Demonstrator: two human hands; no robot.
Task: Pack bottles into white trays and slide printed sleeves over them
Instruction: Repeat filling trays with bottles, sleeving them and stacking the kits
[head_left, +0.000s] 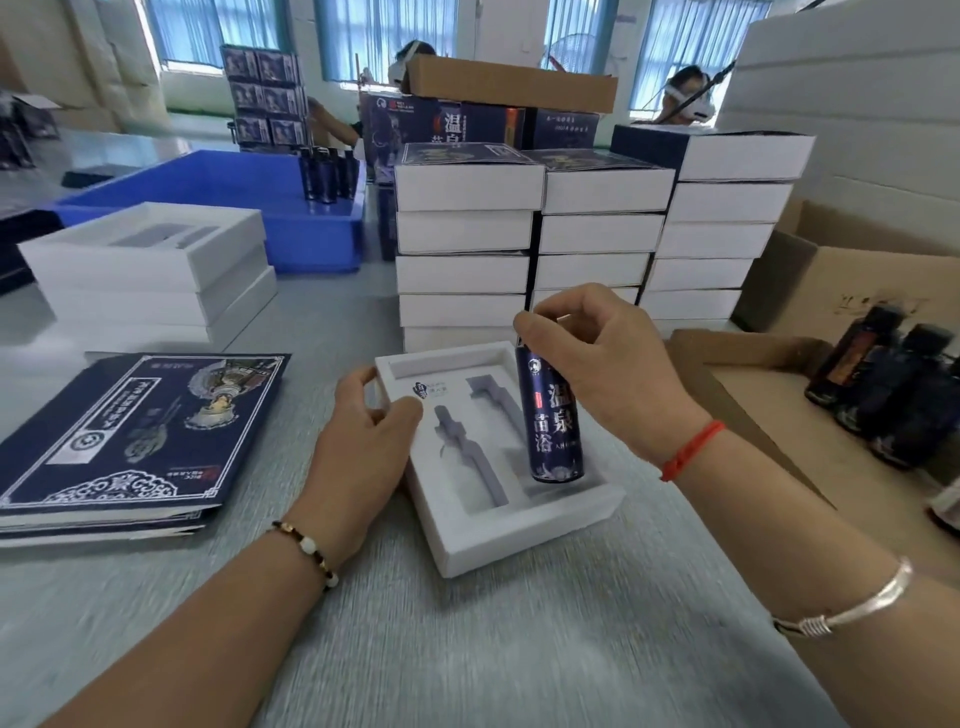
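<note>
A white tray (519, 540) with two bottle-shaped cut-outs lies on the table in front of me; both cut-outs hold nothing. My left hand (363, 431) grips the tray's left edge, thumb on its top. My right hand (602, 358) pinches the cap end of a dark blue bottle (553, 421) with white lettering and holds it nearly upright, its base just above the right cut-out. A flat stack of dark blue printed sleeves (130, 431) lies to the left.
Stacks of sleeved boxes (587, 234) stand right behind the tray. Open white trays (150, 260) are piled at the left, a blue bin (249, 208) with bottles behind them. A cardboard box (841, 291) at the right holds several dark bottles (893, 389). People work across the table.
</note>
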